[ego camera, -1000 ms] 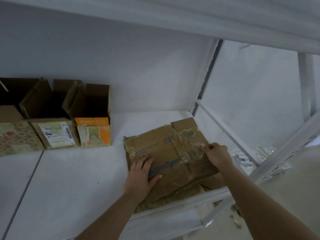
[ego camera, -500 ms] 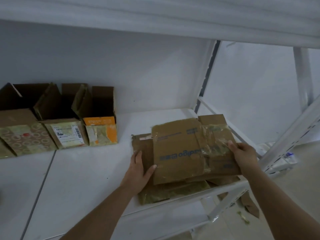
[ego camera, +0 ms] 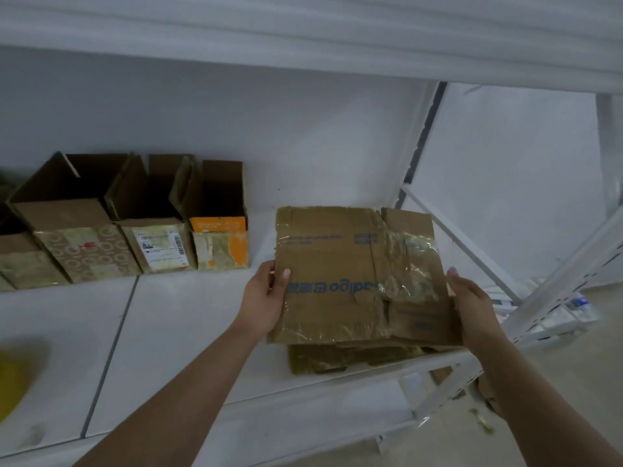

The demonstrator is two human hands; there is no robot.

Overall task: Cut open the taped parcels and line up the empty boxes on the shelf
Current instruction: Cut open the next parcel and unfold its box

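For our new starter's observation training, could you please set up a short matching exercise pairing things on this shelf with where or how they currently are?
Things:
1. flattened box
2. orange box
3. barcode-label box
4. cardboard pile

States:
A. lies flat at the shelf's front edge, under the held piece
B. gripped at both sides by the left hand and right hand
C. stands open at the row's right end
D. stands open, second from the right

Pairs: 1-B, 2-C, 3-D, 4-A

Dim, cool and even throughout, bluish cast, no hard shadows. Dull glare on the clear crinkled tape [ego camera: 409, 264] across the flattened brown cardboard box [ego camera: 337, 274]. Soft overall; blurred yellow shape [ego camera: 13, 382] at lower left. Straight white shelf frame [ego camera: 556, 274] bowed by wide-angle distortion.
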